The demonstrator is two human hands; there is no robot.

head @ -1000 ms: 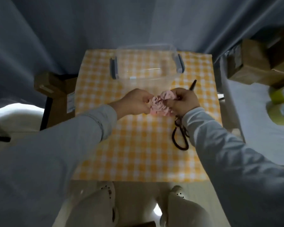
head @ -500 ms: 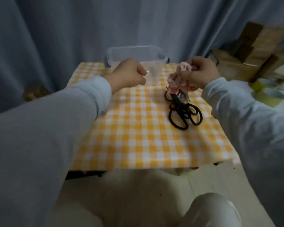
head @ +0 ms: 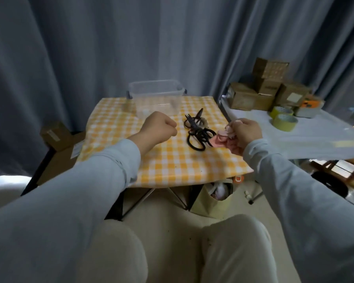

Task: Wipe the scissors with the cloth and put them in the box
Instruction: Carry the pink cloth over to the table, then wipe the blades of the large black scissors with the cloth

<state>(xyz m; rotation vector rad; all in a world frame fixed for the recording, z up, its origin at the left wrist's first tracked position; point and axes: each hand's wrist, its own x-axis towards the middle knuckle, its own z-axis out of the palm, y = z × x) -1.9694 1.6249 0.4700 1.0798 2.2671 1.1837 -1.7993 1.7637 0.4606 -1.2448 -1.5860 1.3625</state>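
Note:
Several black scissors [head: 196, 130] lie in a pile on the yellow checked table [head: 172, 166], right of centre. A clear plastic box [head: 155, 97] stands at the table's far edge, behind them. My right hand [head: 243, 133] is shut on a crumpled pink cloth [head: 221, 139] near the table's right edge, just right of the scissor handles. My left hand [head: 158, 127] is a closed fist over the table, left of the scissors, holding nothing that I can see.
A white-covered side table [head: 294, 135] on the right carries cardboard boxes [head: 260, 92] and tape rolls [head: 283, 121]. An open bin [head: 215, 201] stands on the floor under the table's right corner. Grey curtains hang behind. More boxes [head: 55, 135] sit at left.
The camera has tilted up and back. My right hand moved right and down with the cloth, away from the scissors. My left hand stays a fist.

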